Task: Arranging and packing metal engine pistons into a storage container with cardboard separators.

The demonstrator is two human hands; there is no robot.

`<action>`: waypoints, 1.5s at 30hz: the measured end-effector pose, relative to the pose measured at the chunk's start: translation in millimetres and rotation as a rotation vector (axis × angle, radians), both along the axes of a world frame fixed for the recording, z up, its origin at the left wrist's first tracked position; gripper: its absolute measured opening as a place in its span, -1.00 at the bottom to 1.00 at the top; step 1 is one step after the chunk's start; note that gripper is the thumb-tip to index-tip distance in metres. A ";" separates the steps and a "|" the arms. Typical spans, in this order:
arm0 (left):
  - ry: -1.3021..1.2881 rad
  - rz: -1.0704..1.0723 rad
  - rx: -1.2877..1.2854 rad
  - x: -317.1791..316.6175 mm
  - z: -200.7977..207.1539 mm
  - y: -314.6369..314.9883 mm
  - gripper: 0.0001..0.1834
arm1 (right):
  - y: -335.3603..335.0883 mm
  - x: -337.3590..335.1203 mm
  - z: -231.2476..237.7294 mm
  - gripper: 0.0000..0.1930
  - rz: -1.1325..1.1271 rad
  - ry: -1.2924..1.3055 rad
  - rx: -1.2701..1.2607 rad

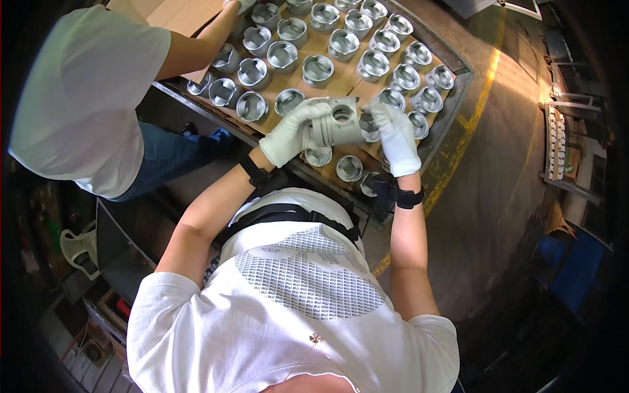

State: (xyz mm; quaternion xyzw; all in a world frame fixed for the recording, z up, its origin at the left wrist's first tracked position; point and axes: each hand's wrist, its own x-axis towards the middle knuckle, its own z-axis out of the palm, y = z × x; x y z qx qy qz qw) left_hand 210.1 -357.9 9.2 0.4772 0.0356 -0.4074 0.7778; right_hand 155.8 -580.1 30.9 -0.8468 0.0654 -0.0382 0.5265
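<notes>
A grey metal engine piston (346, 133) lies sideways above the table, its round pin hole showing. My left hand (295, 133), in a white glove, is closed around its ringed end. At the piston's other end is my gloved right hand (397, 137), fingers bent and drawn together close to the rim. Whether those fingers touch the piston or pinch something small is hidden. Below and beyond both hands, several more pistons (318, 70) stand upright in rows on brown cardboard (296, 80).
A metal-edged table (464, 82) bears the pistons. On the left, a co-worker in a white shirt (85, 98) reaches over it with a gloved hand (244, 5). A yellow floor line (468, 141) runs along the right. Farther right stands a rack (557, 141) with small parts.
</notes>
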 end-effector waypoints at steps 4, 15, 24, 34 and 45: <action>0.432 -0.185 -0.459 9.3 -19.5 9.2 -0.35 | -15.1 -1.2 0.6 -0.58 -0.118 0.191 0.259; 0.194 -0.039 -0.325 0.6 -0.7 8.9 -0.36 | -8.2 -14.6 -8.1 -0.67 -0.098 0.111 0.017; 0.411 -0.068 -0.422 8.2 -21.5 8.2 -0.38 | 16.4 -19.0 3.8 -0.52 -0.066 0.566 0.553; 0.395 -0.217 -0.330 12.6 -40.4 16.2 -0.36 | 3.5 8.8 -108.4 -0.65 -0.030 0.408 0.002; 0.349 -0.113 0.014 12.4 -62.0 88.3 -0.51 | 10.4 121.9 -116.1 -0.79 0.185 0.444 -0.875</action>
